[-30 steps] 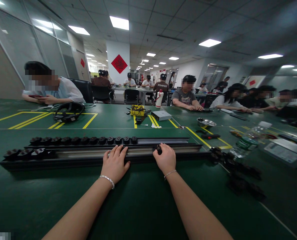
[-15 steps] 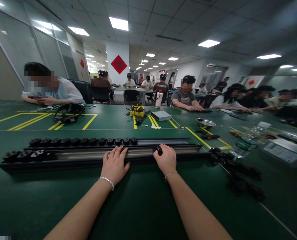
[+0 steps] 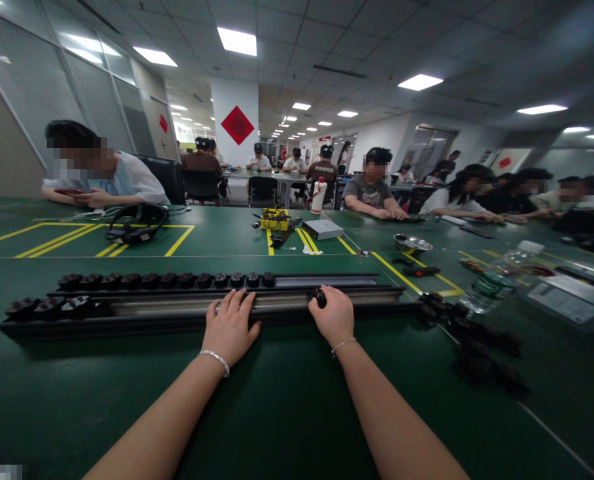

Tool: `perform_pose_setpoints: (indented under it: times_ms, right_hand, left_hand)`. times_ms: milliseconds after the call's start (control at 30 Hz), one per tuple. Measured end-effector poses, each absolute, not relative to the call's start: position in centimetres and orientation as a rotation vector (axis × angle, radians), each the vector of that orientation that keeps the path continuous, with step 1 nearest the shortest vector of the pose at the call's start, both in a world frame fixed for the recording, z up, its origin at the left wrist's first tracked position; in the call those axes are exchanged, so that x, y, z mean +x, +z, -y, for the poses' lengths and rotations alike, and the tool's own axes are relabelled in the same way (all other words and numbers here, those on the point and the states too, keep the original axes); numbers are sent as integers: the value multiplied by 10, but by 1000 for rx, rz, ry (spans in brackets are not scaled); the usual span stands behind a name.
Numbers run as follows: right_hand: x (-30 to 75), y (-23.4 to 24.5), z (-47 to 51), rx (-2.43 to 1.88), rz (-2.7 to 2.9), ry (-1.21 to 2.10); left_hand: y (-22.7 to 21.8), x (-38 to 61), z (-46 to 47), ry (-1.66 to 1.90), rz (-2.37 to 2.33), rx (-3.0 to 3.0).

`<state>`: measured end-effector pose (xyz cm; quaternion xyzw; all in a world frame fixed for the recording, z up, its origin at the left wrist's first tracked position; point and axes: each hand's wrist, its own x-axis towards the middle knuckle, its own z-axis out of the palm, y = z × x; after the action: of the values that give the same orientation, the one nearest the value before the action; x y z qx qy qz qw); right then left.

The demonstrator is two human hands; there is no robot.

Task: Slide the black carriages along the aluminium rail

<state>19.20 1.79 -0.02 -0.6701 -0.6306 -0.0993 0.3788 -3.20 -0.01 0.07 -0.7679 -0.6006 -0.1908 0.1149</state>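
A long black power track rail [image 3: 157,309] lies across the green table in front of me, with several black socket modules [image 3: 49,307] seated at its left end. My left hand [image 3: 228,327] rests over the middle of this rail, its fingers spread. My right hand [image 3: 334,313] pinches a small black socket module [image 3: 319,298] at the rail's right part; the fingers hide most of it. Just behind lies a second rail [image 3: 327,280], with a row of black socket modules [image 3: 169,281] along its left and middle.
Loose black modules [image 3: 487,367] lie to the right, beside a water bottle [image 3: 497,283] and a grey box [image 3: 569,300]. Farther off are a metal bowl [image 3: 413,244], a headset [image 3: 137,223] and a yellow item with cables [image 3: 275,219]. Several people sit around the tables.
The camera view has shifted very slightly. Both hands, the rails and the pinched module keep practically the same positions.
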Motion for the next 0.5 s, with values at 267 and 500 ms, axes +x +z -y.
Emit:
perform_pose_setpoints:
  times_ms: [267,500]
  right_hand:
    - [191,1,-16,-1731,1602,-267]
    - [190,-1,-17,-1747,1579,-287]
  left_hand:
    - [2,-31,0,-560,1792,-2249]
    - [2,-31,0,-553,1794,-2244]
